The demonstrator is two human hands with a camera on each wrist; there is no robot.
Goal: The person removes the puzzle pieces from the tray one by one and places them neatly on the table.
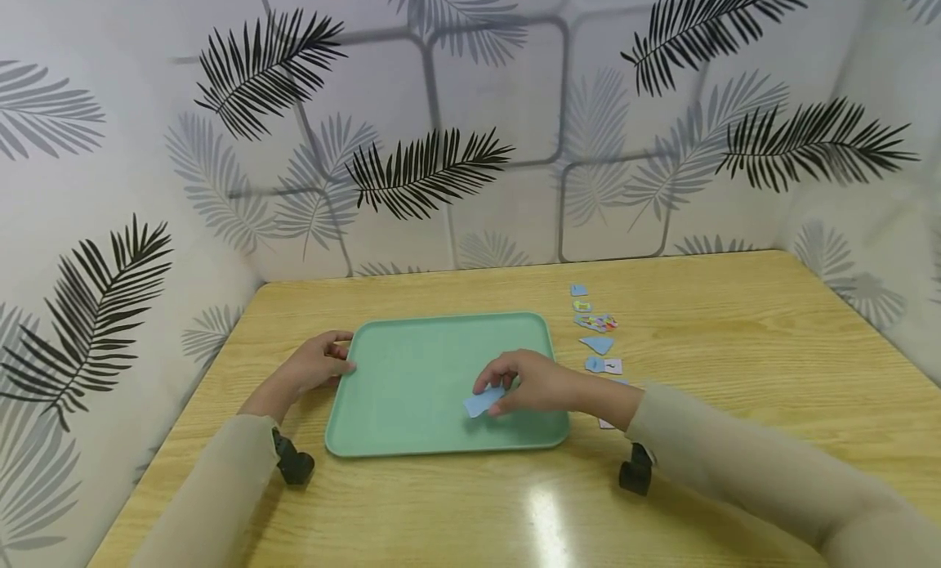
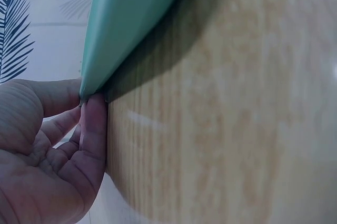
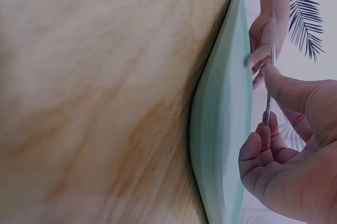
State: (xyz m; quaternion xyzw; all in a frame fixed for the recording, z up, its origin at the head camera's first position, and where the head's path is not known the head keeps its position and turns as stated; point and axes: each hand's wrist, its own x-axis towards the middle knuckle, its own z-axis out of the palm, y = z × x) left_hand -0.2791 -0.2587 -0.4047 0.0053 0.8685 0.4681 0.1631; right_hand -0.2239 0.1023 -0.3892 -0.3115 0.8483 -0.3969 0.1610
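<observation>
A pale green tray [image 1: 397, 388] lies on the wooden table. My left hand [image 1: 319, 362] is at its left side; in the left wrist view the thumb and a finger of that hand [image 2: 58, 150] pinch the tray's rim [image 2: 118, 34]. Over the right half of the tray, my right hand [image 1: 525, 380] holds a flat light blue piece [image 1: 483, 401] between thumb and fingers. Seen edge-on in the right wrist view, the thin piece [image 3: 268, 100] stands above the tray's rim, gripped by the right hand [image 3: 295, 145].
Right of the tray runs a column of small flat pieces: a blue one [image 1: 578, 290], a yellow-green one [image 1: 581, 306], a multicoloured one [image 1: 597, 322], a blue triangular one [image 1: 599, 344] and a blue-and-white one [image 1: 604, 364]. The right forearm partly covers the nearest pieces. A leaf-patterned wall [image 1: 492, 216] borders the wooden table [image 1: 706, 331].
</observation>
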